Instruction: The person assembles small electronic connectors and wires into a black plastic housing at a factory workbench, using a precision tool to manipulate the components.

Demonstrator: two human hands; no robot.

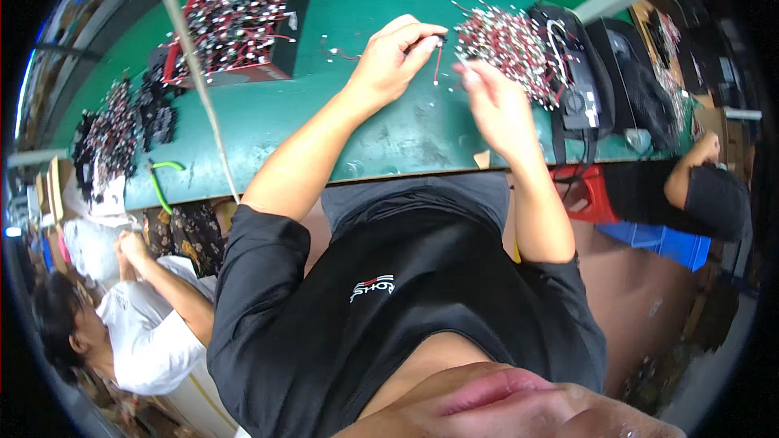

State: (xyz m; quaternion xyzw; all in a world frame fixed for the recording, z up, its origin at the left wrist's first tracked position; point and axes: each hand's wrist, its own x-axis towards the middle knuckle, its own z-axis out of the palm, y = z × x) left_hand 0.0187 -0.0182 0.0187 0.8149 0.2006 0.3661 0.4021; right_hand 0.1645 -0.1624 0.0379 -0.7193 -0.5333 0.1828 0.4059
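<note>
Over the green bench (389,142), my left hand (385,65) is closed in a pinch on a short red-and-black wire lead (439,65). A dark end of the lead sits at my fingertips, and its small white connector hangs down. Just to the right, my right hand (499,105) has thumb and fingers drawn together, slightly blurred. A tiny pale bit shows at its tips, too small to name. Beyond that hand lies a heap of red-and-black wire leads (503,40) with white connectors. A stray lead (345,56) rests left of my left hand.
A box (299,28) piled with leads stands at the back left; more leads (114,130) lie further left. A green-handled tool (154,182) is near the front edge. Black bags (584,85) stand right. A cable (195,57) hangs in front. People sit left (154,324) and right (706,203).
</note>
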